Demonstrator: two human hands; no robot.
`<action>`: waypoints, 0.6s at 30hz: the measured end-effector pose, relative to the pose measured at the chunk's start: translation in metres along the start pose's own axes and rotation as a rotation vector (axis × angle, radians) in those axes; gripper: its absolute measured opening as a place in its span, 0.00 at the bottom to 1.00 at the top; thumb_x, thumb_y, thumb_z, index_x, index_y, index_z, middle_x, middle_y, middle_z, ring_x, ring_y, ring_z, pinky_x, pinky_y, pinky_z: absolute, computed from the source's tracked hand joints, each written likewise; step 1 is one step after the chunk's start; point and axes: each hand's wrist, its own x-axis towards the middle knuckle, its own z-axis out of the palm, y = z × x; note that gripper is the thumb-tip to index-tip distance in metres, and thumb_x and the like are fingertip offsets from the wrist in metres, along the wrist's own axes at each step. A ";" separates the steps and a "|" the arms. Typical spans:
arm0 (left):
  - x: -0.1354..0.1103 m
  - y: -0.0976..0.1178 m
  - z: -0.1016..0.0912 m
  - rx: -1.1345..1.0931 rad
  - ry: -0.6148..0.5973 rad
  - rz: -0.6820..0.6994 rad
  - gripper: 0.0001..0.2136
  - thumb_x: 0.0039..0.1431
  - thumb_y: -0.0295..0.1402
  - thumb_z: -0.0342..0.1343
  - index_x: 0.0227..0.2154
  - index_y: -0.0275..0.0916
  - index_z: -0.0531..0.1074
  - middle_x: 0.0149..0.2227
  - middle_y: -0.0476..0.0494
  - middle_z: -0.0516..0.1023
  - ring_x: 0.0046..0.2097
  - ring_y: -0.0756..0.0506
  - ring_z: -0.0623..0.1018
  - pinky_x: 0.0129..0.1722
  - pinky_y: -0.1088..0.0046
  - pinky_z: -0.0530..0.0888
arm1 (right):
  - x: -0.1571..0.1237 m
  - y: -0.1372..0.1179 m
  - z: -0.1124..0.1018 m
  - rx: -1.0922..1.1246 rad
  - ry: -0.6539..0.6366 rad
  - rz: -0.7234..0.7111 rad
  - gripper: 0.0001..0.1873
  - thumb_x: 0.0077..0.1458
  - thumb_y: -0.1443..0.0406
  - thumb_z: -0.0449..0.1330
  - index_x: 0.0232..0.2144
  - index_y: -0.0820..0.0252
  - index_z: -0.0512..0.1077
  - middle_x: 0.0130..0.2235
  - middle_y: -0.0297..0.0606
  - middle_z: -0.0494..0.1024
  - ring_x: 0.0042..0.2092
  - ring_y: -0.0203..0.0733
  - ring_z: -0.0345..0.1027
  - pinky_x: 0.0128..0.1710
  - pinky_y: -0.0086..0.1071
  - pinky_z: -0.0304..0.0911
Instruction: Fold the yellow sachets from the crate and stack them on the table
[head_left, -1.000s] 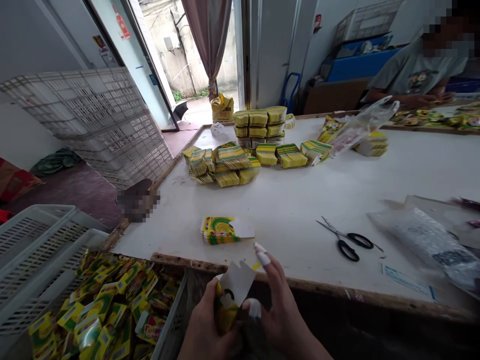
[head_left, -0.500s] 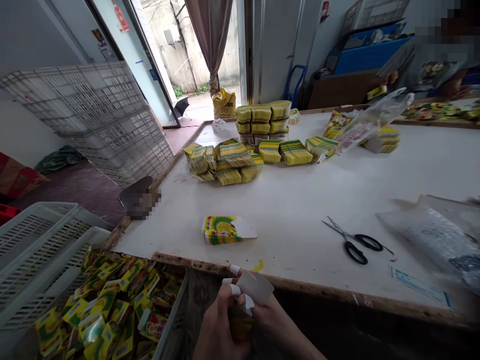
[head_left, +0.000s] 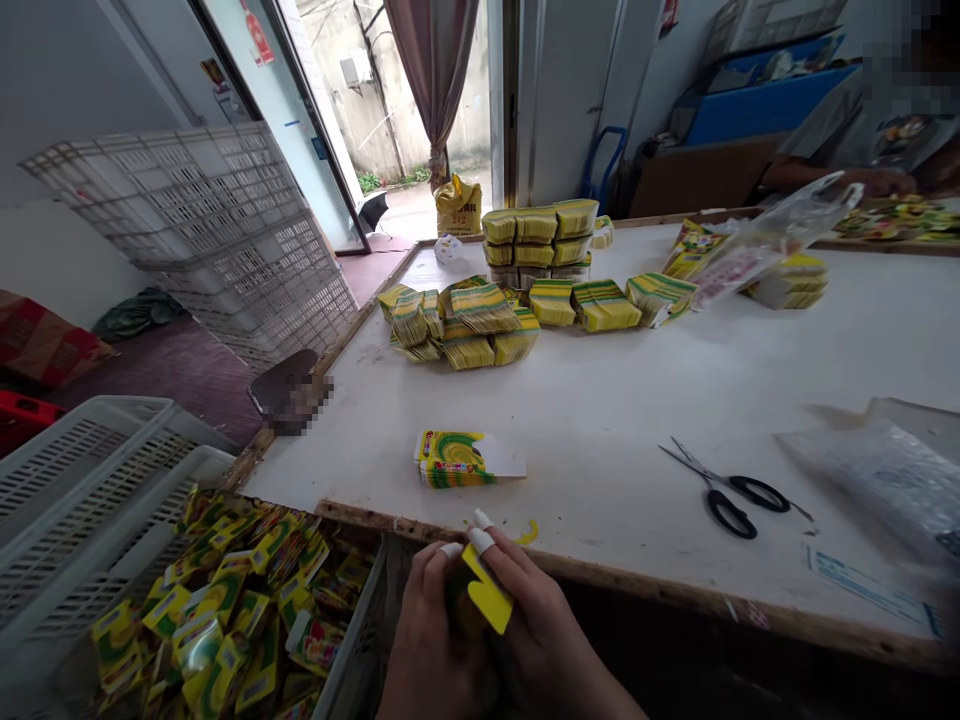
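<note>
Below the near table edge (head_left: 600, 585), the left hand (head_left: 431, 650) and right hand (head_left: 544, 640) pinch one small yellow packet (head_left: 486, 595) between curled fingers, just right of the crate of loose packets (head_left: 225, 620), within easy reach.

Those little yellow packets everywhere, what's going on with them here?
A person holds one small yellow packet in both hands, left hand and right hand, just below the edge of the white table. One finished-looking packet stack lies near that edge, with many more bundles farther back. A white crate on the left is full of loose packets. Scissors lie untouched. Another person works at the far end.
</note>
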 end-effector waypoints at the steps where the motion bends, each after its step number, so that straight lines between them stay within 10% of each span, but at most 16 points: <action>1: 0.001 0.000 -0.005 0.020 -0.041 -0.002 0.24 0.44 0.30 0.63 0.48 0.41 0.72 0.48 0.36 0.74 0.49 0.34 0.74 0.51 0.57 0.68 | -0.001 0.001 -0.001 -0.035 -0.025 -0.012 0.34 0.59 0.75 0.50 0.66 0.52 0.54 0.66 0.46 0.57 0.67 0.48 0.50 0.63 0.43 0.54; 5: 0.006 -0.002 -0.023 0.189 -0.255 0.060 0.23 0.48 0.29 0.60 0.50 0.41 0.68 0.46 0.40 0.76 0.46 0.38 0.77 0.46 0.62 0.73 | -0.004 -0.001 -0.008 -0.180 -0.225 -0.021 0.37 0.57 0.75 0.50 0.67 0.57 0.49 0.68 0.53 0.51 0.66 0.54 0.50 0.60 0.44 0.58; 8: 0.008 0.003 -0.030 0.332 -0.349 0.106 0.23 0.50 0.30 0.60 0.50 0.41 0.65 0.45 0.42 0.77 0.46 0.41 0.78 0.45 0.66 0.75 | 0.001 -0.011 -0.019 -0.237 -0.297 0.038 0.23 0.60 0.67 0.55 0.58 0.62 0.66 0.66 0.59 0.55 0.59 0.60 0.64 0.54 0.46 0.65; 18: 0.014 0.017 -0.034 0.448 -0.483 0.118 0.25 0.44 0.27 0.59 0.49 0.40 0.64 0.46 0.40 0.77 0.47 0.40 0.78 0.46 0.66 0.75 | 0.020 -0.026 -0.048 -0.084 -0.359 0.040 0.10 0.56 0.73 0.55 0.32 0.59 0.76 0.47 0.42 0.74 0.47 0.43 0.72 0.46 0.32 0.67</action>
